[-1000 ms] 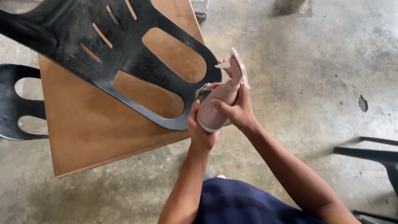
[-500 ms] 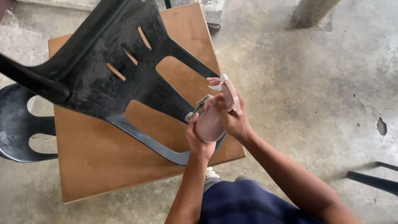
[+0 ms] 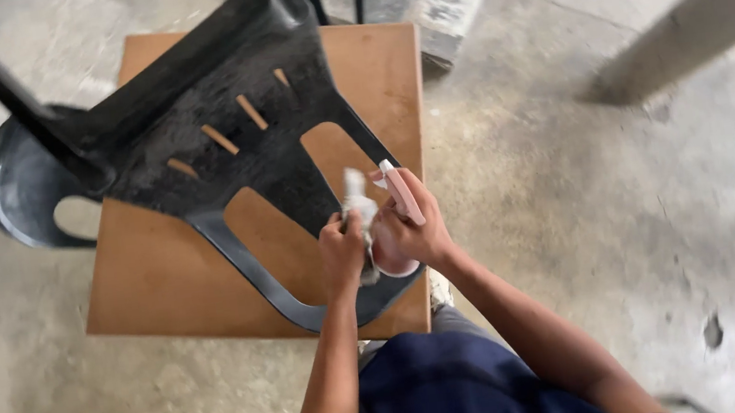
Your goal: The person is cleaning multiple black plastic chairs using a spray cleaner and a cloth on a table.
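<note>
A black plastic chair [image 3: 218, 131] lies tipped over on a low brown wooden table [image 3: 161, 278], its backrest with cut-outs toward me. My left hand [image 3: 343, 254] grips a crumpled whitish rag [image 3: 358, 206] just above the backrest's lower edge. My right hand [image 3: 412, 224] holds a small pink tub [image 3: 390, 260] whose flat pink lid [image 3: 401, 191] stands up between the fingers. Both hands meet over the table's near right corner.
The table stands on a rough grey concrete floor [image 3: 623, 231]. A grey concrete post [image 3: 691, 27] slants across the upper right. A concrete block [image 3: 454, 0] lies behind the table. My dark blue clothing [image 3: 456, 392] fills the bottom centre.
The view has shifted, so the chair and table sit further left and lower. The rag has come up out of the tub in my left hand; the lid stays raised.
</note>
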